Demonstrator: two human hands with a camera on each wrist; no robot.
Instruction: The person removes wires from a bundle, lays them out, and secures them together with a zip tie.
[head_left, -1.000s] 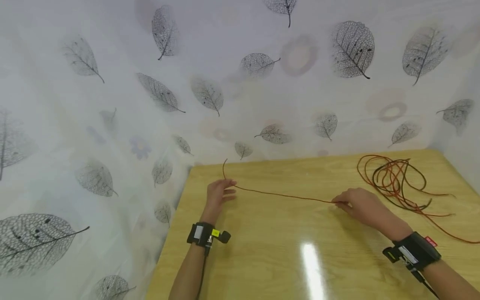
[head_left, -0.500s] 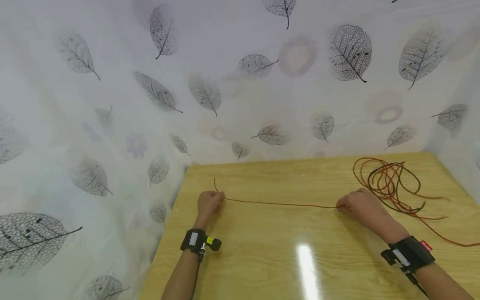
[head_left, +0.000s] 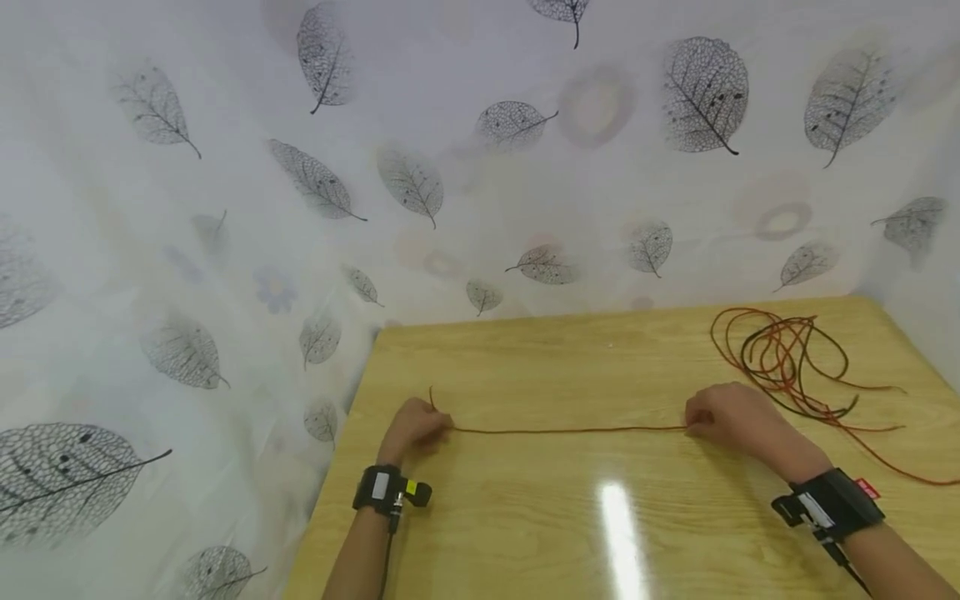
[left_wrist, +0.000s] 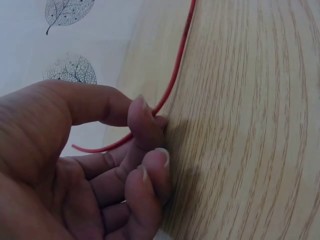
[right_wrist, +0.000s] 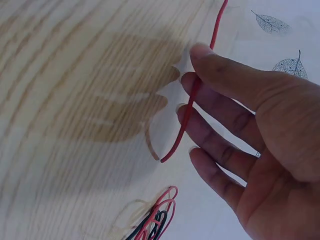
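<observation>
A thin red cord runs nearly straight across the wooden table between both hands. At its left end my left hand pinches it, and a short tail sticks up behind the fingers. The left wrist view shows the red cord passing between thumb and fingers, its free tip curving past them. At the other end my right hand pinches the cord between thumb and index finger. In the right wrist view the cord's end hangs past the middle fingers, close over the tabletop.
A loose tangle of red and dark cords lies at the table's back right, with one strand trailing off to the right. Leaf-printed cloth hangs behind and left of the wooden table. Both wrists wear black camera straps with cables.
Both hands have come nearer the body, the left one also moving left and the right one slightly right. The cord between them has gone from slanted to nearly level and straight.
</observation>
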